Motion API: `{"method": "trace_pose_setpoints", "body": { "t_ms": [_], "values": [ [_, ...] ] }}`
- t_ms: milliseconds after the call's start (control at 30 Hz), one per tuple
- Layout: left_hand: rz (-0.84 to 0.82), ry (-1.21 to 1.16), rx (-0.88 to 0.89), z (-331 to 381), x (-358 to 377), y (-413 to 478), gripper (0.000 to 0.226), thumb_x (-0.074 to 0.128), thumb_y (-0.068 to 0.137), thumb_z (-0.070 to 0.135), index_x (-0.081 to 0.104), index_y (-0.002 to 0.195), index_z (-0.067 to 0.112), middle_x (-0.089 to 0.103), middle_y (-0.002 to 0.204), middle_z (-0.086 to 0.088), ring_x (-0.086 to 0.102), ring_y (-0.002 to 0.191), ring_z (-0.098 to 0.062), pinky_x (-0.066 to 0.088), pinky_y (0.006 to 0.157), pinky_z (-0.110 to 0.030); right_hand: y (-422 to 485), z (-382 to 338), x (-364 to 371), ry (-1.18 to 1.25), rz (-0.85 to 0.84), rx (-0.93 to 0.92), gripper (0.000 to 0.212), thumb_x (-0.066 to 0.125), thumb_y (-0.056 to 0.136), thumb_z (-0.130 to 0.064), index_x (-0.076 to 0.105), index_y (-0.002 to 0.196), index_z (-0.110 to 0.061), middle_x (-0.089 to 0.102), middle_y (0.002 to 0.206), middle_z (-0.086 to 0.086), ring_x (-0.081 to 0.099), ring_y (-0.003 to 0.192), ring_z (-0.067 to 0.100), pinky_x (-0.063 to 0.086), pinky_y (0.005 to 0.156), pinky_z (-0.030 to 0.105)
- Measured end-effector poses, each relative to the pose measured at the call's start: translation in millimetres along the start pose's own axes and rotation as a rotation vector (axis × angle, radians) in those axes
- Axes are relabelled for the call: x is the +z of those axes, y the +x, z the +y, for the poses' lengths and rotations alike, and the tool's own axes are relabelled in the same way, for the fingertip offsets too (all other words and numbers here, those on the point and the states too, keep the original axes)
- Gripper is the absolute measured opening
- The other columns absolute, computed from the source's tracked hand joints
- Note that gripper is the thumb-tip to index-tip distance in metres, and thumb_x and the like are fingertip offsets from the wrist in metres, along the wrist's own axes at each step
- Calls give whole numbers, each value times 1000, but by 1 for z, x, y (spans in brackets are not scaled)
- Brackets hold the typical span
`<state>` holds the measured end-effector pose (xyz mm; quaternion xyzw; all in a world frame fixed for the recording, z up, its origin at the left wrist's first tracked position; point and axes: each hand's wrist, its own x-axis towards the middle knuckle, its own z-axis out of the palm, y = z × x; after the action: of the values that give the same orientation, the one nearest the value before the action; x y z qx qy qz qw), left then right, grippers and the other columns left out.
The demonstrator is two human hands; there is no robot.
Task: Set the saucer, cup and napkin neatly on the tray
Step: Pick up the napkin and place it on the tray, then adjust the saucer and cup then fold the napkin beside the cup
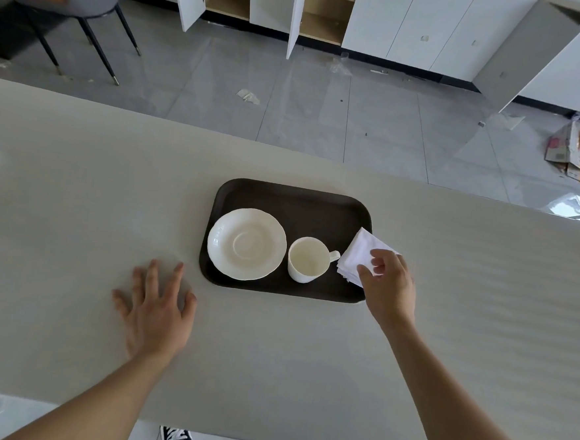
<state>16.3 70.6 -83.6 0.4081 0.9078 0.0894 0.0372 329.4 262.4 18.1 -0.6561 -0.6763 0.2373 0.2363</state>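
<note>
While the left hand lies flat and empty on the bench, fingers spread and well clear of the dark tray, it steadies nothing, so a nudge from the other side could slide the tray across the smooth top. On the tray's left part sits the saucer, bare, its edge reaching the tray's left rim; just to its right stands the cup, upright and empty, on the tray floor rather than in the saucer's well, its handle pointing right and almost touching the napkin. The right hand pinches that folded napkin at its near corner, and the napkin overhangs the tray's right rim, partly off it. I judge the main risks to be these: pushing the napkin leftward could knock the cup's handle and tip or turn the cup, and the folded layers may fan apart under a corner pinch. The count: one tray, one saucer, one cup, one folded napkin, two hands.
</note>
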Motion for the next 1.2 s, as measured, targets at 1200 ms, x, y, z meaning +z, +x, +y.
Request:
{"method": "trace_pose_setpoints", "body": {
  "t_ms": [1200],
  "values": [
    [1, -20, -30, 3, -3, 1, 59, 40, 86, 51, 41, 144, 39, 33, 158, -8, 20, 149, -31, 7, 118, -60, 106, -134, 97, -443, -706, -358, 26, 65, 91, -35, 77, 98, -13, 75, 97, 4, 69, 84, 25, 57, 83, 42]
  ]
}}
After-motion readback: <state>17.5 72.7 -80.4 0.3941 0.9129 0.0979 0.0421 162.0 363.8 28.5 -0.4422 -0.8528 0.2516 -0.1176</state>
